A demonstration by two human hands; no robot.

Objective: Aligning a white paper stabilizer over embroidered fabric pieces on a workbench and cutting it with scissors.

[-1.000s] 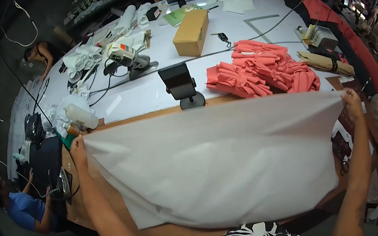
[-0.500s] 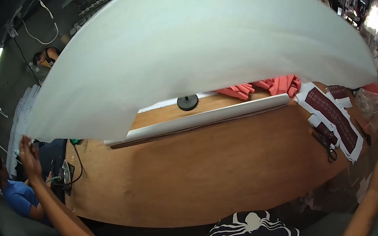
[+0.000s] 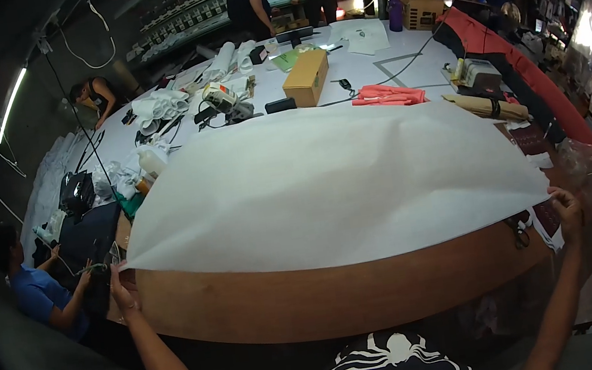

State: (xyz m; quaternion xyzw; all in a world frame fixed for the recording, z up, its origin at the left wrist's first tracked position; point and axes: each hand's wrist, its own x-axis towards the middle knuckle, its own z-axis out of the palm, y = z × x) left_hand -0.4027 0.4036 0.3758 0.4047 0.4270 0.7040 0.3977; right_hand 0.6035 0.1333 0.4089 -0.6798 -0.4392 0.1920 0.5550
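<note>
A wide white sheet [image 3: 327, 188] spreads across the wooden tabletop [image 3: 312, 300], slightly rippled, its near edge pulled between my two hands. My left hand [image 3: 124, 288] pinches its near left corner. At the near right corner, my right hand [image 3: 568, 215] grips it between thumb and fingers. Most of a dark red patterned garment piece [image 3: 529, 139] lies under the sheet's right side, with parts showing past the edge. Beside my right hand, a pair of scissors [image 3: 520, 233] is partly covered. The white roll or folded strip seen earlier is hidden beneath the sheet.
Beyond the sheet are coral cloth [image 3: 388, 95], a cardboard box [image 3: 306, 77] and a tan roll [image 3: 485, 107]. Clear plastic [image 3: 581, 160] lies at the right. A person in blue [image 3: 42, 292] works close by on the left; others stand farther back.
Both hands have come down and inward with the sheet. Raised and billowing before, it now lies low over the table, uncovering the far worktable and covering the white strip.
</note>
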